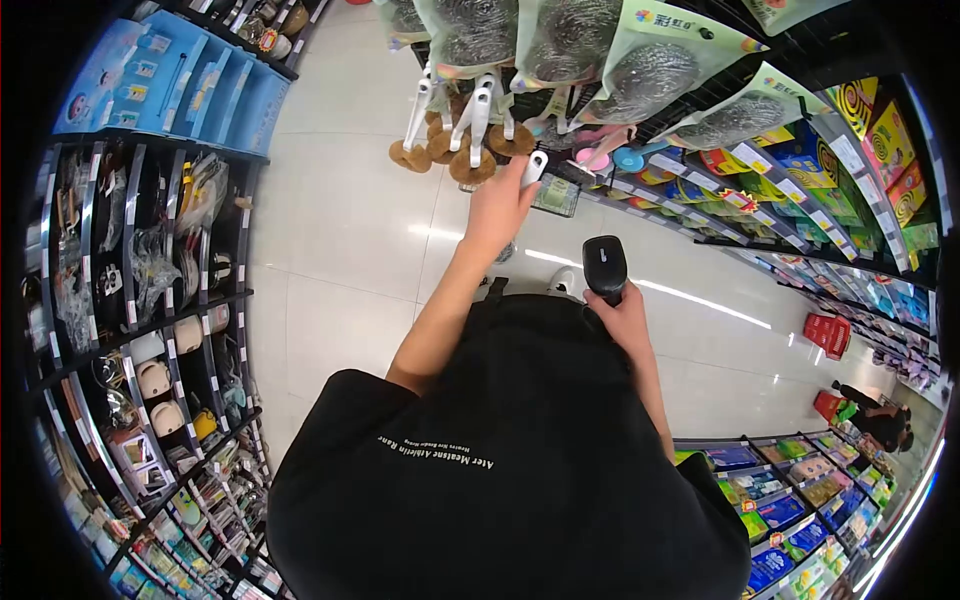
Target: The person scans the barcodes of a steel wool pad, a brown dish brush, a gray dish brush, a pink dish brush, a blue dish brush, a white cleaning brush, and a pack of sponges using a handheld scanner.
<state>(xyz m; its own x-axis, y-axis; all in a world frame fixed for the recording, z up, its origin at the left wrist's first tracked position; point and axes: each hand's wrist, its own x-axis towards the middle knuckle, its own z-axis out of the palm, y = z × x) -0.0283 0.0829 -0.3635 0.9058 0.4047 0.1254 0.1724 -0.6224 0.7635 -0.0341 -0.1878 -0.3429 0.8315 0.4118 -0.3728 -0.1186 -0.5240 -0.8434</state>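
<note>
My left hand is closed around a white handle with a hanging hole at its end. It looks like the handles of the brushes beside it; whatever head it has is hidden behind my fingers. Several pot brushes with white handles and round brown bristle heads hang just beyond that hand. Down at the right, my right hand grips a black handheld barcode scanner, its head tilted up and away from me.
Packaged wire scourers hang above the brushes. Shelves of colourful boxes curve along the right, and racks of kitchenware line the left. Red baskets and another person are farther right. Tiled floor lies between the shelves.
</note>
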